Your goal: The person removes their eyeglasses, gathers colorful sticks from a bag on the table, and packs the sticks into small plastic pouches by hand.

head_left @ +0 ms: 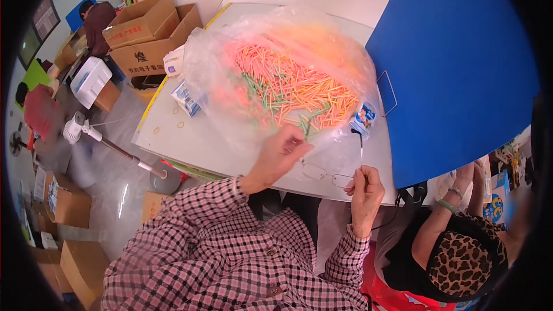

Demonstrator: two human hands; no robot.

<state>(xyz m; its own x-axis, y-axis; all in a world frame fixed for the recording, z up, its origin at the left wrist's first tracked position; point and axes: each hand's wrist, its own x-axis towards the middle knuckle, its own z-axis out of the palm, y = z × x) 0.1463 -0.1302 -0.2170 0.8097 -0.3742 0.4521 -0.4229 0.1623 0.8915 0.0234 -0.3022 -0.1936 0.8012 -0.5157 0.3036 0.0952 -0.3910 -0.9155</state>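
Note:
A pair of thin-framed eyeglasses (pixel 325 174) is over the table's front edge, lenses low and one dark-tipped arm pointing up. My right hand (pixel 367 193) pinches them at the right hinge. At the other lens, my left hand (pixel 280 156) is closed, thumb and fingers together on the frame's left side; slight blur hides the exact contact. Beyond both hands lies a large clear plastic bag (pixel 201 69), spread open on the white table (pixel 164 118). Inside is a heap of short pink, orange, yellow and green sticks (pixel 294 86).
A small blue-and-white packet (pixel 364 116) lies at the bag's right, another packet (pixel 185 99) at its left. A blue panel (pixel 461 69) stands on the right. Cardboard boxes (pixel 141 55) and a white fan (pixel 75 128) are left. A co-worker (pixel 461 253) sits at lower right.

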